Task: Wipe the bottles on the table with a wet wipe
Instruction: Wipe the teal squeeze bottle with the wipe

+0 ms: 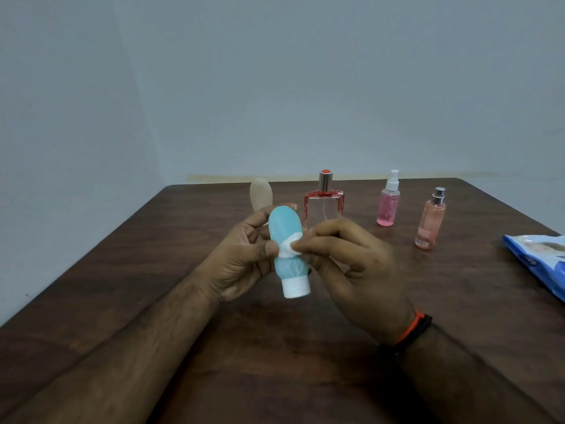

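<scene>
Two risks stand out in the head view: the blue bottle [286, 240], held cap-down above the table [153, 255], could slip from the left hand [244, 255] if wiping pressure twists it, and the small wet wipe [289, 247] could drop from the pinch. Left fingers curl round the bottle's body; the right hand [351, 258] pinches the wipe against its front.

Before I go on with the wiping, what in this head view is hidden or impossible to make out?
- Beige bottle: lower part hidden behind the left hand.
- Blue bottle: far side hidden; fingers cover part.
- Wet wipe: mostly hidden under the right hand.
- Wipes pack: cut off by the right edge, print blurred.
- Pink bottle label: too small to read.
</scene>
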### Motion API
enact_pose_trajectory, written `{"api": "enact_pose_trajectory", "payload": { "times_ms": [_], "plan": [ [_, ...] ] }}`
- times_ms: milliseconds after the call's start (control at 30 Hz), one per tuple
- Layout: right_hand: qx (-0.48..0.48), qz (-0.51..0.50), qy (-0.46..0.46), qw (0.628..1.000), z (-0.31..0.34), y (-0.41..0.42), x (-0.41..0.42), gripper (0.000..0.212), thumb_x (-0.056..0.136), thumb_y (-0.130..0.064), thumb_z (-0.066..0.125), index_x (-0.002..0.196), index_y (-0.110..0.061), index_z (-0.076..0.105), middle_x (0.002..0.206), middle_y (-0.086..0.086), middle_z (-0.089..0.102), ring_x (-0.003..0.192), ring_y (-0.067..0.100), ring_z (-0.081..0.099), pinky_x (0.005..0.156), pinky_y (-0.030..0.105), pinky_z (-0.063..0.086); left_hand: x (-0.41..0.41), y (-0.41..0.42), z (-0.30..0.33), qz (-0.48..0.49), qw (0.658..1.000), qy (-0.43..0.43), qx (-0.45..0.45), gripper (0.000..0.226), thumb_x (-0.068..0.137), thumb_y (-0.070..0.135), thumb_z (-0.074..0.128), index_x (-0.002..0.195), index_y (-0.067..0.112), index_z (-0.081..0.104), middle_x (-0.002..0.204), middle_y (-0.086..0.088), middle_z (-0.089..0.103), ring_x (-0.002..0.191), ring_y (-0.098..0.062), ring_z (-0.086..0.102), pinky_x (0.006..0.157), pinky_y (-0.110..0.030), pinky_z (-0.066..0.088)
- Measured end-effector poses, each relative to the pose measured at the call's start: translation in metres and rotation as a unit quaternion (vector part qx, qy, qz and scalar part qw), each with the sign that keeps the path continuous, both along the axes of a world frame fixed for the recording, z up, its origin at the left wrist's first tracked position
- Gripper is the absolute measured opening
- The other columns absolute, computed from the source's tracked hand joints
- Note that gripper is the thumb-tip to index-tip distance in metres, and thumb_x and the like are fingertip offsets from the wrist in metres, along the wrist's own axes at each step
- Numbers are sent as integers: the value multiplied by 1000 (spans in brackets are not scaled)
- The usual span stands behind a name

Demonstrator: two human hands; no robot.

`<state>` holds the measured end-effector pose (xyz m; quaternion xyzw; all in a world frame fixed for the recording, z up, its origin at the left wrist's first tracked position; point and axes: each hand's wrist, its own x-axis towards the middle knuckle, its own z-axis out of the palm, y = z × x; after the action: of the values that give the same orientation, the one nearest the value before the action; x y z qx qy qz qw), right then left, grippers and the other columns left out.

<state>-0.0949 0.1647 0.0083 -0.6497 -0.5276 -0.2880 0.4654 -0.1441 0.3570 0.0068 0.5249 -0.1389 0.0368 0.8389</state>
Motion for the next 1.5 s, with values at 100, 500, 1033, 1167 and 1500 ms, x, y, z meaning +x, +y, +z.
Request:
{"api": "enact_pose_trajectory", "payload": {
  "times_ms": [100,500,1033,1167,1500],
  "plan": [
    [-39,15,-19,999,-1,1,-2,14,86,-2,70,99,-6,76,98,7,67,93,17,63,80,28,54,-1,6,3,50,999,-10,-11,94,49,22,98,131,7,54,109,-18,70,98,-27,70,83,-37,59],
    [11,-51,6,999,0,-2,6,18,83,2,72,99,-6,74,98,5,67,90,12,62,79,20,53,-2,10,-2,-44,999,-11,20,73,67,17,90,133,14,60,118,-13,67,107,-29,67,89,-52,56],
    [-26,4,63,998,0,1,2,19,83,2,73,100,-7,75,96,2,68,88,9,64,73,19,52,-2,16,4,39,999,-26,-27,91,54,21,97,134,15,54,117,-13,67,107,-24,67,84,-37,58],
    [-54,7,21,998,-2,2,0,16,84,-4,72,100,-8,75,97,2,67,90,10,62,74,22,54,-2,14,6,94,995,-26,-20,110,49,25,98,144,10,43,130,-12,57,112,-24,65,82,-37,58],
    [-115,-53,-61,990,-4,2,1,14,87,-11,69,100,-11,75,99,4,63,90,14,57,71,23,50,1,14,5,129,991,-19,-9,97,49,27,98,134,17,54,136,-12,52,115,-30,58,75,-37,59]
  ]
}}
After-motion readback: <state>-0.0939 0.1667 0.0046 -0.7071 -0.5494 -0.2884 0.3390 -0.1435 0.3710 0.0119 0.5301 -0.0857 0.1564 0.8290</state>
